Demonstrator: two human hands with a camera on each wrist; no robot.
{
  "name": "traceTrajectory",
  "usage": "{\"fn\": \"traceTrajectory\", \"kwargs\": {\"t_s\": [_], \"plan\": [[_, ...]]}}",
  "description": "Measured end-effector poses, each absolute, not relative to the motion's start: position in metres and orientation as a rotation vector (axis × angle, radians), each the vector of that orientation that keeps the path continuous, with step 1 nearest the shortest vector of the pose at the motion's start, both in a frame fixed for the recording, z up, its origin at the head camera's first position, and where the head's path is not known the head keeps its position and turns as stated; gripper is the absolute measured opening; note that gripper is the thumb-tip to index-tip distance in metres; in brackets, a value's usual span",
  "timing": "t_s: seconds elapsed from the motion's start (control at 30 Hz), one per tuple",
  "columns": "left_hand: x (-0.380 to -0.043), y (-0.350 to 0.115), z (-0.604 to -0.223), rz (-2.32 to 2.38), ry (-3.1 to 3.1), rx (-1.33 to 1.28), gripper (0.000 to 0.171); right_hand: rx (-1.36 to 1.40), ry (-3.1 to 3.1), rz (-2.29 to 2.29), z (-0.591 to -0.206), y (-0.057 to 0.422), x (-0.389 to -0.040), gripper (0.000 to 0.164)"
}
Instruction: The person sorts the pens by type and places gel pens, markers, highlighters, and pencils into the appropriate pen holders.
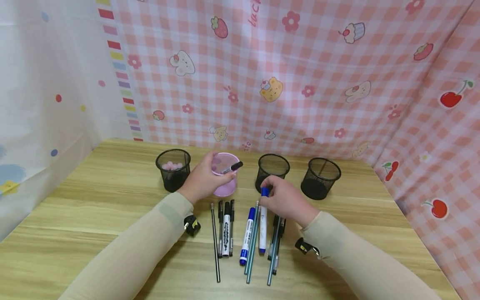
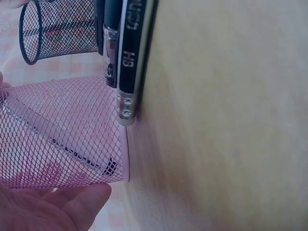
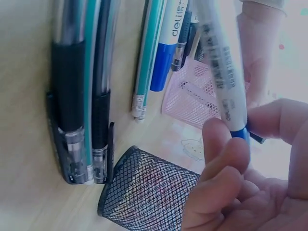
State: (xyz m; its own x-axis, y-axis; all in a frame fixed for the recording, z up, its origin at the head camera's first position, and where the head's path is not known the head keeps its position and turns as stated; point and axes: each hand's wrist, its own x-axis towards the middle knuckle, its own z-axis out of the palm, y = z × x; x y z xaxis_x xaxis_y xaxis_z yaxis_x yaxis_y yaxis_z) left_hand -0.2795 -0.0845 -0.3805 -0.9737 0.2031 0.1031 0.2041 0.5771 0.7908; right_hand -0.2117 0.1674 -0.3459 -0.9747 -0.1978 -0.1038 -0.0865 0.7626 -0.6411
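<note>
My left hand (image 1: 202, 178) grips the side of a pink mesh pen cup (image 1: 226, 190), thumb near the rim. A black-capped pen (image 1: 236, 166) leans inside the cup, its cap above the rim; the left wrist view shows it through the mesh (image 2: 62, 130). My right hand (image 1: 288, 201) pinches a white whiteboard marker (image 1: 263, 227) by its blue cap end, and the marker's body (image 3: 224, 72) hangs downward from the fingers. A second blue-capped marker (image 1: 247, 237) lies just left of it, beside teal pencils (image 1: 253, 250).
Black mesh cups stand along the back: one with pink balls (image 1: 172, 166) at left, one (image 1: 273, 166) behind my right hand, another (image 1: 320, 179) further right. A black pencil (image 1: 215, 246), a black-capped marker (image 1: 226, 233) and gel pens (image 3: 70, 110) lie in front on the wooden table (image 1: 123, 200).
</note>
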Motion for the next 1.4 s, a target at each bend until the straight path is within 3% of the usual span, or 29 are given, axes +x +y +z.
{"fn": "traceTrajectory", "kwargs": {"t_s": [0.27, 1.4], "plan": [[-0.28, -0.084, -0.381, -1.419, -2.769, -0.36, 0.098, -0.243, 2.846, -1.171, -0.338, 0.167, -0.207, 0.034], [-0.279, -0.085, -0.38, -1.42, -2.77, -0.366, 0.095, -0.403, 2.862, -2.161, -0.329, 0.152, -0.216, 0.032]]}}
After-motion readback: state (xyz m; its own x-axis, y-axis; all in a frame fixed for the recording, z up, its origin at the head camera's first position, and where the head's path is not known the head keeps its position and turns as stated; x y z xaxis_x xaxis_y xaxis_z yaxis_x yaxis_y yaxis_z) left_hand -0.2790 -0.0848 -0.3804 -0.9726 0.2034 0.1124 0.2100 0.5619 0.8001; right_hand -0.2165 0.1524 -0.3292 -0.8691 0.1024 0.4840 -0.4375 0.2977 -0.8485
